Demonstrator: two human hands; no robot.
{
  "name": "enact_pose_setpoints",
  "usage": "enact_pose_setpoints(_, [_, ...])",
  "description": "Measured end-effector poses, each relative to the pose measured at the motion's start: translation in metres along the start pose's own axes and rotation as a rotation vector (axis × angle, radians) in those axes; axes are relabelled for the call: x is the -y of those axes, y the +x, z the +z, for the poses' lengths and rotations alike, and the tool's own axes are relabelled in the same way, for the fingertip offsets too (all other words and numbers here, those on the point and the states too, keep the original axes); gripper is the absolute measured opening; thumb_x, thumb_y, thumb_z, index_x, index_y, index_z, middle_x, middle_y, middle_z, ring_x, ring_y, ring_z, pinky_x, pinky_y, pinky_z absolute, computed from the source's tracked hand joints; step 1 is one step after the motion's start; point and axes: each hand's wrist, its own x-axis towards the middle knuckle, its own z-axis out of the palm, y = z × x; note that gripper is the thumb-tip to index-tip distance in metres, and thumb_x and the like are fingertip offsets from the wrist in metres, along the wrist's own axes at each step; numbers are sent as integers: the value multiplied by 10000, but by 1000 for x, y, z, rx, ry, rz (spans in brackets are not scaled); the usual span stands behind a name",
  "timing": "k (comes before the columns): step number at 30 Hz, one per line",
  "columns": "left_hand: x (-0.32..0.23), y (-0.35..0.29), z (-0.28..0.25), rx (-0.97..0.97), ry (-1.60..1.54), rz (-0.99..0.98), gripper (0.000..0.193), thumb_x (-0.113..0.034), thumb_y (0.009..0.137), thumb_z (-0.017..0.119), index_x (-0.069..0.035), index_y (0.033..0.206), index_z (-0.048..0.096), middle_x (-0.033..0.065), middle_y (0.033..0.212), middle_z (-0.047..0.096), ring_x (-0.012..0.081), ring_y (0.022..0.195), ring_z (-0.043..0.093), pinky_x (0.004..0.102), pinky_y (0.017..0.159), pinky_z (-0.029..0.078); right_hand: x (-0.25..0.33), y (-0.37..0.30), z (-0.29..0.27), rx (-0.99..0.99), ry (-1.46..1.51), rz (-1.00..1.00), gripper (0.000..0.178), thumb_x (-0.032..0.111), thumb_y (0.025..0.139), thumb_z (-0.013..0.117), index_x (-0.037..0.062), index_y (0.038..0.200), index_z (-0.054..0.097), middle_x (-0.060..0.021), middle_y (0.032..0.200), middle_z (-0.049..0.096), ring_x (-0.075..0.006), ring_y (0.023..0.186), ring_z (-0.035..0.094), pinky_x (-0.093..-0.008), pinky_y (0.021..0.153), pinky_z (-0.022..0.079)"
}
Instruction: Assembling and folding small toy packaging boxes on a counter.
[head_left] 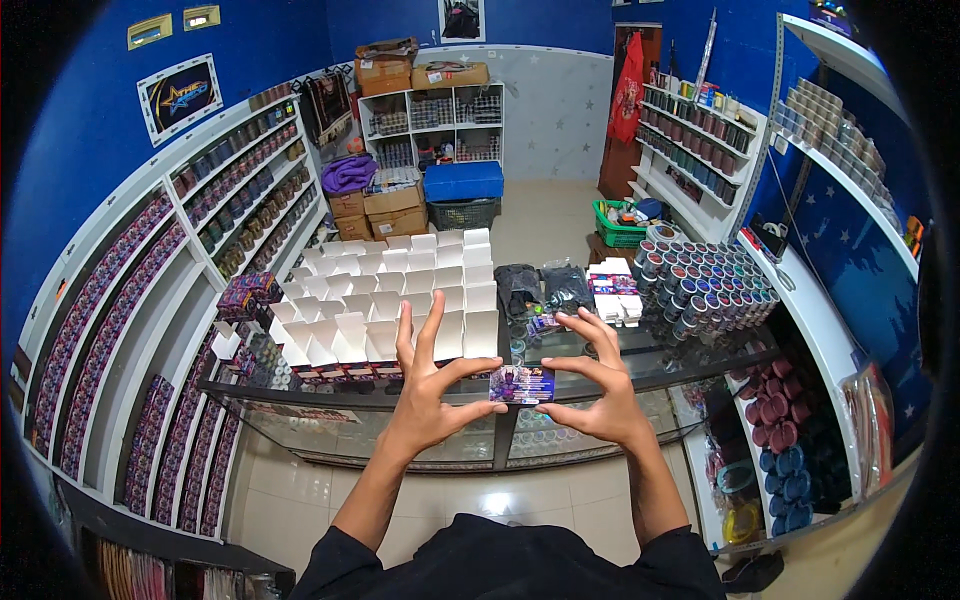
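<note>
Directions run from the piece at centre; 12 points to the far wall.

Item 1: small printed piece [521, 384], rectangular, dark blue and purple; whether card or box cannot be told. Held over the near edge of the counter.

Item 2: left hand [432, 395], 9 o'clock of the piece. Thumb and forefinger curved in a wide C, tips gripping the piece's left end at its upper and lower corners; two other fingers raised, spread.

Item 3: right hand [603, 395], 3 o'clock. Matching C of thumb and forefinger, tips gripping the right end at upper and lower corners; other fingers lifted and bent.

Item 4: glass counter [499, 440], dark-framed, reaching beneath both hands.

Item 5: white boxes [400, 290], many, flaps up, closely packed in rows; 10 to 11 o'clock.

Item 6: dark bags [520, 285], on the counter; 12 o'clock.

Item 7: printed cartons [615, 290], piled, white and purple; between 1 and 2 o'clock.

Item 8: round tubs [705, 285], stacked, coloured tops; 2 o'clock.

Item 9: green basket [620, 236], filled; 1 o'clock.

Item 10: maroon rolls [780, 405], 3 o'clock; blue rolls [787, 490], 4 o'clock.

Item 11: blue box [464, 180], 11 to 12 o'clock; purple cloth [350, 173], 11 o'clock.
</note>
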Motion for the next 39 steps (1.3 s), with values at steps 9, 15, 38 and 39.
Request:
enact_pose_setpoints(9, [-3,1,6,0,3,-8,562,-425,632,1011,-315,1154,836,167,1801,157,539,1626,-43,695,1274,135,-5,0,-5,8,14,-2,526,224,681,987,175,1176,817,-102,1617,523,-413,1567,344,-584,1256,328])
enact_pose_setpoints(15, [-10,4,14,-1,-5,-3,560,-417,637,1010,-310,1159,836,169,1801,156,539,1628,-43,694,1275,138,-9,-4,-15,2,18,-10,514,217,688,980,176,1174,819,-105,1610,530,-417,1560,354,-582,1251,331])
enact_pose_setpoints(38, [-17,-3,22,-2,-37,-30,551,-379,636,1018,-292,1149,836,182,1796,169,527,1633,-17,679,1275,159,-9,-14,-21,8,-7,-3,517,224,681,979,175,1173,827,-107,1608,528,-424,1558,353,-580,1247,334])
enact_pose_setpoints(39, [-14,-4,19,-6,-35,-19,552,-382,637,1017,-294,1151,835,181,1796,170,531,1631,-19,683,1273,158,-5,-11,-17,11,-5,2,516,220,682,979,175,1173,827,-109,1609,527,-423,1557,354,-579,1249,333])
